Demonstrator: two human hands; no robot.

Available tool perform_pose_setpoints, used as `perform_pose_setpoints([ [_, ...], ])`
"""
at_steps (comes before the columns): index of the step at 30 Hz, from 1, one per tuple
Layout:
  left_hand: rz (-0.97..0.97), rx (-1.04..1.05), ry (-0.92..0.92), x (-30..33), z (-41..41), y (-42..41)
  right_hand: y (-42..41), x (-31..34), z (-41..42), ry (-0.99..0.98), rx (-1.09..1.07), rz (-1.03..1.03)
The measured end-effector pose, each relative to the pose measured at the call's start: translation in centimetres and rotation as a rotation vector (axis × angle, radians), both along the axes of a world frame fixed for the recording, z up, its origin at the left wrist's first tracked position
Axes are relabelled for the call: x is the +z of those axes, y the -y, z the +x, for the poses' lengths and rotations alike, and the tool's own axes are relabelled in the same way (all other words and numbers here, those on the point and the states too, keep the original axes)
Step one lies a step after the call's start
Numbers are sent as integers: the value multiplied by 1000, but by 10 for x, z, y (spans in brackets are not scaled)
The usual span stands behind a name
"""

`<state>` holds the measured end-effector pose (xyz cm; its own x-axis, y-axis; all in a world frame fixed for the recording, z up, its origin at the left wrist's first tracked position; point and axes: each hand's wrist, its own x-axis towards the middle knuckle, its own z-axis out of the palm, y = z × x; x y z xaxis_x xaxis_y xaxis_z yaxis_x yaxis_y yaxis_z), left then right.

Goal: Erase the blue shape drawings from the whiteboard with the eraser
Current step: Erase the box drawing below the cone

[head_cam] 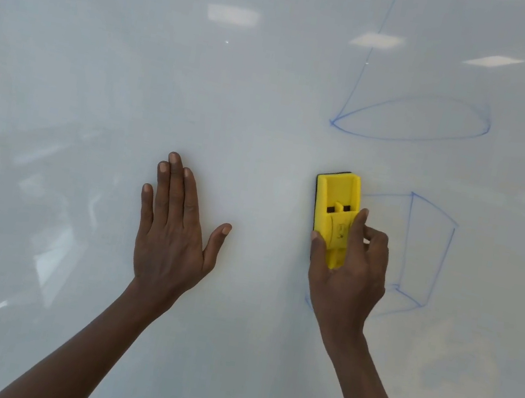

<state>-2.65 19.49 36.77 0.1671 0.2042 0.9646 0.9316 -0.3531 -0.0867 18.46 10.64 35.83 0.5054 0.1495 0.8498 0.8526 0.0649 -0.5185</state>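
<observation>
The left hand (172,229) lies flat, fingers straight, on the whiteboard (102,68). To its right, the right hand (347,275) grips the eraser (335,211) beside the box drawing (425,254) (cone (413,120) above). A tilted pad could leave streaks.

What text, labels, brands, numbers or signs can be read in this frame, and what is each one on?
No readable text.
Eraser: a small raised mark on its yellow back, beside the fingers of the right hand, too small and blurred to read.
Whiteboard: only blue drawings, a cone and a box; no words or numbers.
Left hand: flat on the board, nothing written near it.
</observation>
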Motion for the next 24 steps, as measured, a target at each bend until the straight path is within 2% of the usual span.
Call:
perform_pose_setpoints([
  [6, 0, -13, -3, 1, -1, 0, 5, -35, -19, 146, 75, -40],
  [9, 0, -9, 0, 1, 0, 1, 9, -47, -4, 79, 44, -42],
  [13, 0, 3, -1, 0, 0, 0, 7, -23, 14, -27, 24, -28],
  [17, 2, -5, 4, 0, 0, 0, 5, -13, 6, -21, 47, -17],
  [21, 3, -15, 2, -1, 0, 1, 11, -51, -12, 38, 96, -63],
  [24, 9, -5, -1, -1, 0, 0, 16, -77, -8, -13, 128, -102],
])
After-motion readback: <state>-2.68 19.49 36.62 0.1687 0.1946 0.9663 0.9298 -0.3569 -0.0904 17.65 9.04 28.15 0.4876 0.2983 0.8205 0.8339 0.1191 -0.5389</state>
